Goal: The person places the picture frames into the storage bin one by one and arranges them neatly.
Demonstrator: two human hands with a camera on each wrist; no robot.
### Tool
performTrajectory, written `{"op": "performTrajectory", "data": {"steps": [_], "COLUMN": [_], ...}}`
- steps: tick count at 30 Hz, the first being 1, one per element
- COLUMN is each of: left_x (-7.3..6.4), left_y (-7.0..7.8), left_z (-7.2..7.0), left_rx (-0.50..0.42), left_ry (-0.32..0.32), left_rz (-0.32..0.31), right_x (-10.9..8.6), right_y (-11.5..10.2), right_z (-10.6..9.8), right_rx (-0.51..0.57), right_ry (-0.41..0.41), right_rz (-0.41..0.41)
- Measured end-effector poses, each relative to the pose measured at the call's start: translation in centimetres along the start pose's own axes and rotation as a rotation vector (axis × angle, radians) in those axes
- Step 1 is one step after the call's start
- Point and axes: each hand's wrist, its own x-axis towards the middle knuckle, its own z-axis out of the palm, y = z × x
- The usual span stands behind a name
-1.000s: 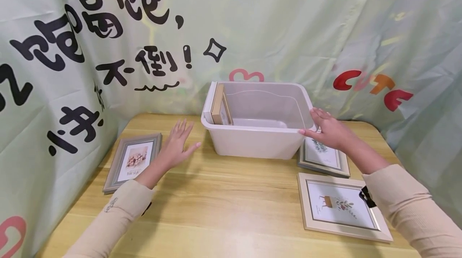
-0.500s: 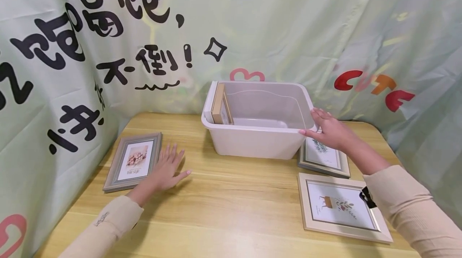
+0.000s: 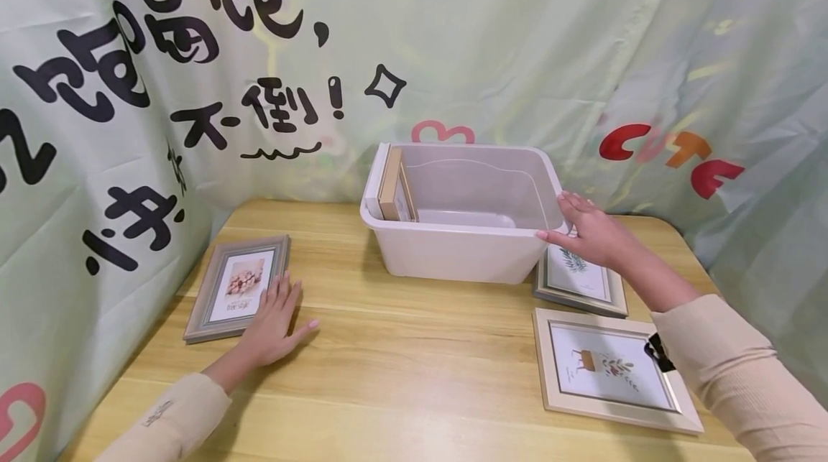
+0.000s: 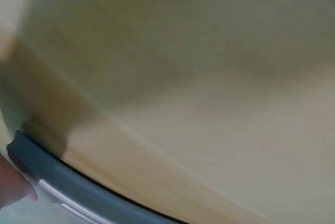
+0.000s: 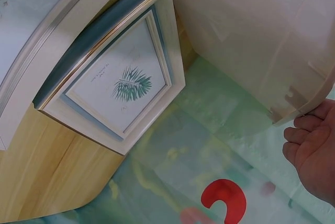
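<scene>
A grey picture frame (image 3: 249, 257) with a flower photo lies flat at the table's left. My left hand (image 3: 272, 325) reaches over its right edge, fingers spread and thumb out to the side. In the left wrist view, a fingertip (image 4: 15, 185) appears at the dark frame edge (image 4: 68, 182). At the back middle stands a pale grey plastic bin (image 3: 453, 253). My right hand (image 3: 595, 236) grips its front right corner, thumb on the front rim; curled fingers (image 5: 301, 135) show under the rim in the right wrist view. A white frame (image 3: 377, 185) and a wooden frame (image 3: 391, 192) stand upright inside, against the left wall.
Under my right hand lies a frame with a green leaf print (image 3: 578, 279), close beside the bin. A larger cream frame with a deer print (image 3: 601, 368) lies nearer on the right. A printed cloth curtain (image 3: 485, 38) hangs behind the wooden table (image 3: 401, 361).
My left hand has moved down and to the left, from beside the bin to the flower photo frame's right edge. The right hand has stayed on the bin's corner.
</scene>
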Motion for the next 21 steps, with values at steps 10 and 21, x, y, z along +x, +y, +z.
{"op": "performTrajectory", "data": {"steps": [10, 21], "left_x": [-2.4, -2.8], "left_y": [-2.8, -3.2], "left_z": [-0.1, -0.3], "left_rx": [0.067, 0.108], "left_ry": [0.011, 0.017], "left_rz": [0.048, 0.096], "right_x": [0.0, 0.0], "right_y": [-0.1, 0.0], "right_z": [-0.1, 0.1], "right_rx": [-0.002, 0.013], "right_ry": [-0.012, -0.002], "right_rz": [0.008, 0.015]}}
